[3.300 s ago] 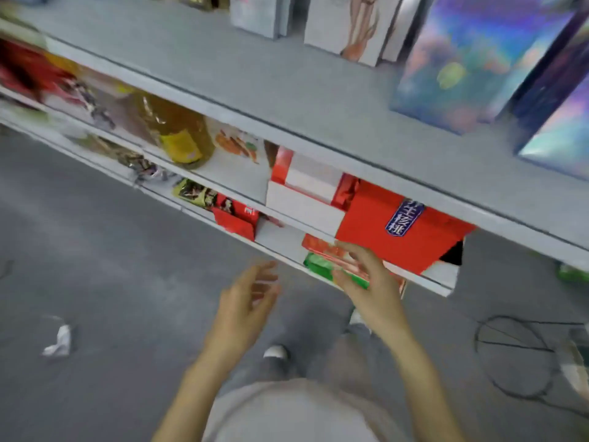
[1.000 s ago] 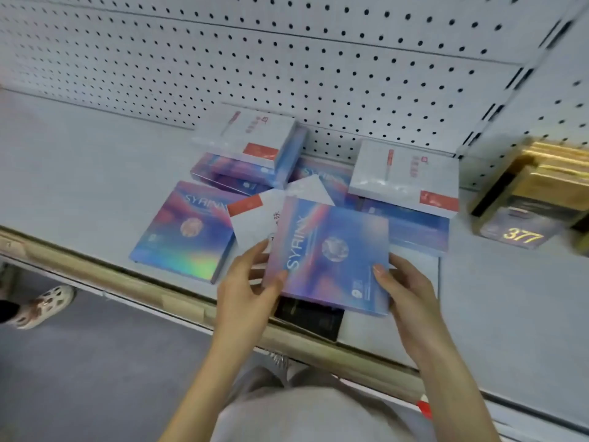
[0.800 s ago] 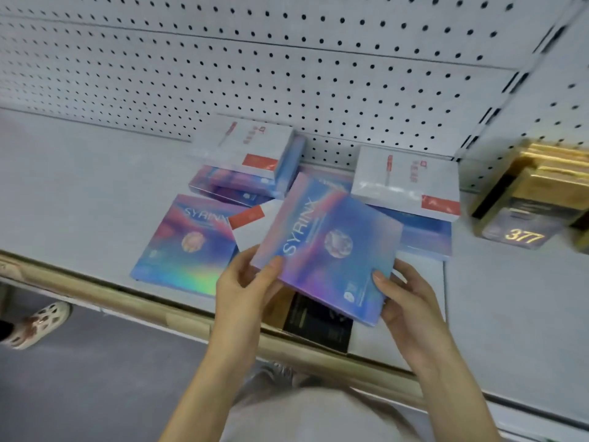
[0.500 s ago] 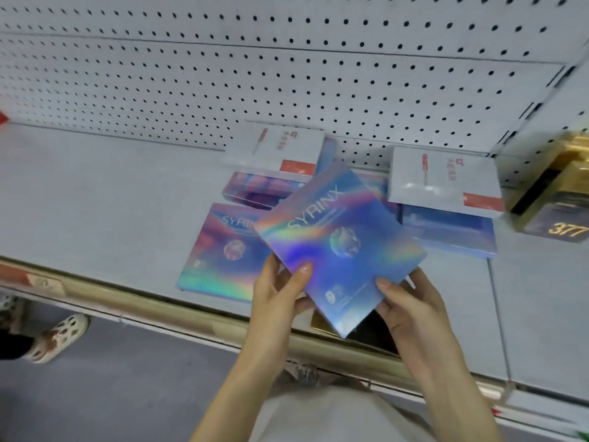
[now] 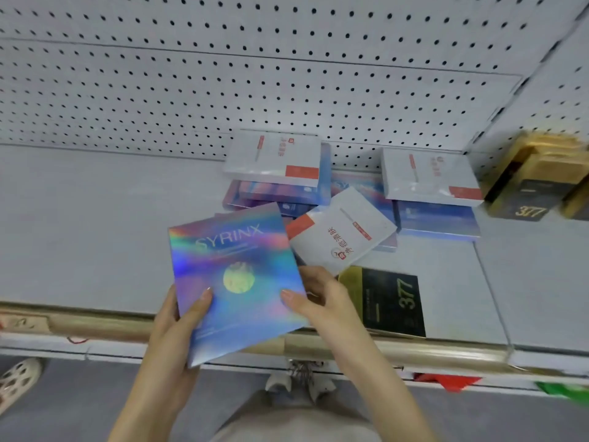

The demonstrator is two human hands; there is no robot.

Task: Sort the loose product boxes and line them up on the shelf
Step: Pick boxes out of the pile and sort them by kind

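At the near edge of the shelf (image 5: pixel 79 237), above its front rail, a holographic SYRINX box (image 5: pixel 236 279) is held flat between both hands, tilted slightly. The left hand (image 5: pixel 178 323) pinches its lower left corner, thumb on the face and fingers beneath; the right hand (image 5: pixel 322 301) pinches the right edge, thumb on the face. Judged from its form, the box is thin, stiff card, light, with a glossy foil face likely to slip under a loose grip and to dent at the corners; the edges are the sound place to hold it.

Farther back, loose boxes lie in a heap: a white box with red label (image 5: pixel 342 234) lies skewed on top, two similar white boxes (image 5: pixel 274 157) rest on iridescent boxes against the pegboard (image 5: pixel 287 74), and a black 377 box (image 5: pixel 387 301) lies flat at the near right.

Fingers under the held box are hidden. The count of iridescent boxes beneath the white ones cannot be established. Gold-and-black boxes (image 5: pixel 526 183) at the far right are cut off by the frame.
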